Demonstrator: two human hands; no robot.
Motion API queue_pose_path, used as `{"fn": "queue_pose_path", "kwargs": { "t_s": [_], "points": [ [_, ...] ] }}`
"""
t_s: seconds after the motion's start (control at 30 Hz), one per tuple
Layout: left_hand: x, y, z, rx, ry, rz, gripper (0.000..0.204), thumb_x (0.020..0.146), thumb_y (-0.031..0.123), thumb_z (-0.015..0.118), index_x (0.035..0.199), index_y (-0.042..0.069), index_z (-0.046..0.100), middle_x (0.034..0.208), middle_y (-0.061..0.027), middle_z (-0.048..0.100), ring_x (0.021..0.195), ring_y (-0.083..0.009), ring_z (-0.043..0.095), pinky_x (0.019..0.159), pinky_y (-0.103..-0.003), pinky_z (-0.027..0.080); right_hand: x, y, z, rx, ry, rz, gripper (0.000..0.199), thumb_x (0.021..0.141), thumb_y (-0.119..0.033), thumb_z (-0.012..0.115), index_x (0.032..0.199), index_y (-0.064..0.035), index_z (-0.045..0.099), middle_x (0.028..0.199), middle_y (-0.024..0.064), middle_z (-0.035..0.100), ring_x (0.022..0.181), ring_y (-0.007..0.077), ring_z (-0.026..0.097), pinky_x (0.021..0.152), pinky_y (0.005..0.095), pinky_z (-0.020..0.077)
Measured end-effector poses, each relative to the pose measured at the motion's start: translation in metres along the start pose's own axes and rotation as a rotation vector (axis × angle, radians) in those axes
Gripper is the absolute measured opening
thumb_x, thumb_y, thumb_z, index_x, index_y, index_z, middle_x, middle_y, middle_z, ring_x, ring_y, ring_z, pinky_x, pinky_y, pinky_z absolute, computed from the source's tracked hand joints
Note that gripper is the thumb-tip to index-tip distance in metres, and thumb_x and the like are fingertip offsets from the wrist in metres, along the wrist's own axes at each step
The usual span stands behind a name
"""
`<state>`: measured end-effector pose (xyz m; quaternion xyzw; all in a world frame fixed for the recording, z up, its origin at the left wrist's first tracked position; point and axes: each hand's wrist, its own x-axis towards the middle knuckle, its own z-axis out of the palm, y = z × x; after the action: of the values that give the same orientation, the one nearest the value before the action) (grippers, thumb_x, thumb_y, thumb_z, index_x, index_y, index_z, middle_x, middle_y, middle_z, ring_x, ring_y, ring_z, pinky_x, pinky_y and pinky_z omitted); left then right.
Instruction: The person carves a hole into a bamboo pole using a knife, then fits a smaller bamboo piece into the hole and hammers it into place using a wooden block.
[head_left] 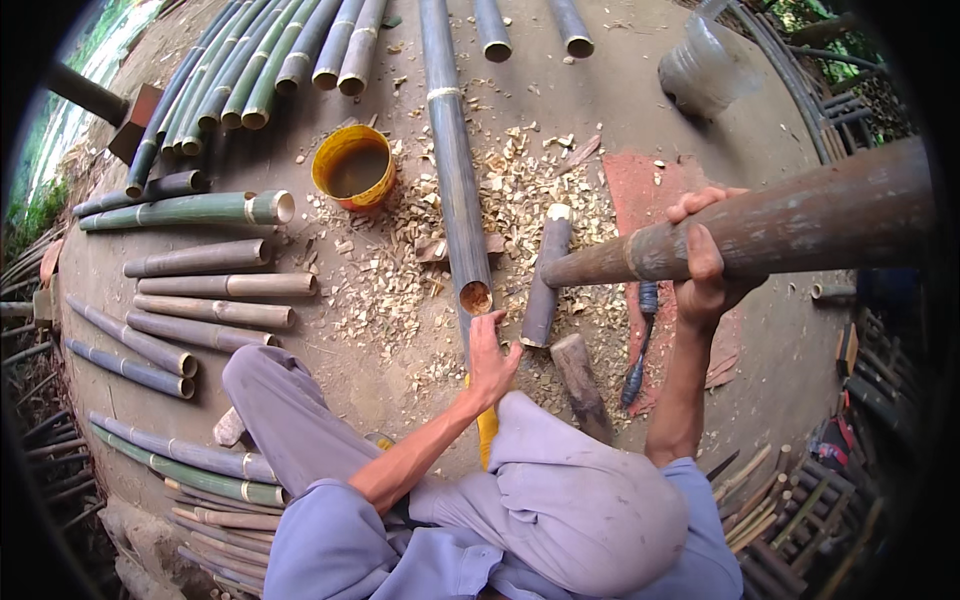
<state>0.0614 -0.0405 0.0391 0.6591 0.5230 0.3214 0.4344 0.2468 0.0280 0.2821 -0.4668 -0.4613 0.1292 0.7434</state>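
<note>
A long dark bamboo pole (455,170) lies on the ground, its near end toward me, with a brown hollow showing there. My left hand (492,360) is at that end, fingers stretched over it and thumb apart. My right hand (712,262) is wrapped around a thick brown bamboo tube (820,215) that rises toward the camera on the right. The tube's narrow-looking end meets a short dark bamboo piece (543,285); whether they are joined I cannot tell. Beside my right forearm lies a dark-handled tool (640,350) on a reddish sheet (630,190).
Pale wood chips (400,265) cover the ground around the pole. A yellow bucket (355,168) of murky liquid stands left of it. Bamboo poles (270,60) and shorter lengths (220,315) lie at left. A short log (580,385) is by my knee; a clear container (700,75) stands far right.
</note>
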Motion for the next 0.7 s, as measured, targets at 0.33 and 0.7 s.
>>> {"fn": "queue_pose_path", "kwargs": {
  "t_s": [0.33, 0.7],
  "points": [
    [-0.001, -0.002, -0.009, -0.061, 0.018, -0.076, 0.047, 0.069, -0.001, 0.063, 0.114, 0.0, 0.05, 0.103, -0.016, 0.048, 0.1, -0.0309, 0.049, 0.089, -0.039, 0.042, -0.006, -0.001, -0.009, 0.075, -0.043, 0.002, 0.048, 0.07, -0.004, 0.057, 0.115, 0.0016, 0.039, 0.087, 0.0138, 0.055, 0.076, 0.0224, 0.058, 0.069, 0.0361, 0.0516],
    [0.008, -0.006, -0.015, -0.008, 0.05, -0.048, 0.048, 0.069, 0.0, 0.062, 0.115, 0.0, 0.049, 0.106, -0.0165, 0.048, 0.102, -0.0315, 0.048, 0.09, -0.039, 0.042, -0.007, 0.005, 0.002, -0.044, -0.062, 0.006, 0.052, 0.07, -0.015, 0.06, 0.116, 0.0005, 0.042, 0.092, 0.0135, 0.053, 0.081, 0.0216, 0.053, 0.079, 0.0351, 0.0466]
  ]
}}
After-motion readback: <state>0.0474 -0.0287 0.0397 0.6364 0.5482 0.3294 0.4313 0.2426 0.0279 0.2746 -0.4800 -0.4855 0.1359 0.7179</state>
